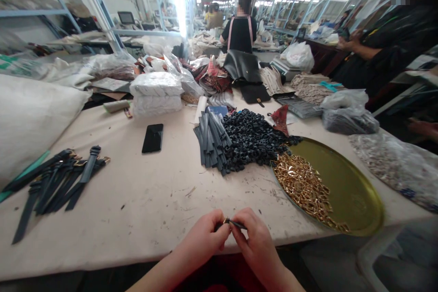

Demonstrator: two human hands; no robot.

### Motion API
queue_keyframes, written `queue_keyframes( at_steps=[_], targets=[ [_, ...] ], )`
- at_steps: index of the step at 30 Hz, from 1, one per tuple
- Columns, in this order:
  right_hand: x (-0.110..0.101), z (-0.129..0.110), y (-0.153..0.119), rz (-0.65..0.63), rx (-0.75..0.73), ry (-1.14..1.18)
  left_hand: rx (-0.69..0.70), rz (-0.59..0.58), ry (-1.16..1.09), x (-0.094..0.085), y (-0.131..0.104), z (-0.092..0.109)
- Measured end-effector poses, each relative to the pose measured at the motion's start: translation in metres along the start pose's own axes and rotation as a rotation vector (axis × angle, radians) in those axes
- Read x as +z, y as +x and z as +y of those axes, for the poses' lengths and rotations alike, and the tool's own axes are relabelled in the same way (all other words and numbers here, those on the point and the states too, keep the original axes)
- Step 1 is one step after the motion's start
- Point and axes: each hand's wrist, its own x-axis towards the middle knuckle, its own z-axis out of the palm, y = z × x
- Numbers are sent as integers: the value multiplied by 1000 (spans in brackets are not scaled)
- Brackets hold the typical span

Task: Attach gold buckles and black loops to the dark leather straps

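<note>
At the table's front edge, my left hand (207,233) and my right hand (252,233) meet, both closed in a pinch. Between them is a dark strap (238,225) with a small gold buckle (226,221), mostly covered by my fingers. The buckle end sits at my left fingertips, while my right fingers grip the strap. Beyond my hands lie a stack of flat dark strap pieces (211,141) and a heap of small black loops (253,137). Gold buckles (301,185) are piled on a round gold tray (359,191) at the right.
Buckled straps (65,178) lie in a bunch at the left. A black phone (152,138) rests mid-table. Wrapped white packs (157,91), a black leather bag (242,66) and plastic bags stand behind. One person (386,45) stands at the right, another (241,32) farther back.
</note>
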Motion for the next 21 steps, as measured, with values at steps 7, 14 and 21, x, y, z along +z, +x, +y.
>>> queue_keyframes(
  at_steps=[7,14,21],
  targets=[
    [-8,5,16,-68,258,178,65,-53,35,-3,3,4],
    [-9,10,18,-24,225,219,-5,-88,-21,-8,26,3],
    [-11,15,23,17,262,258,46,-59,74,-8,30,10]
  ],
)
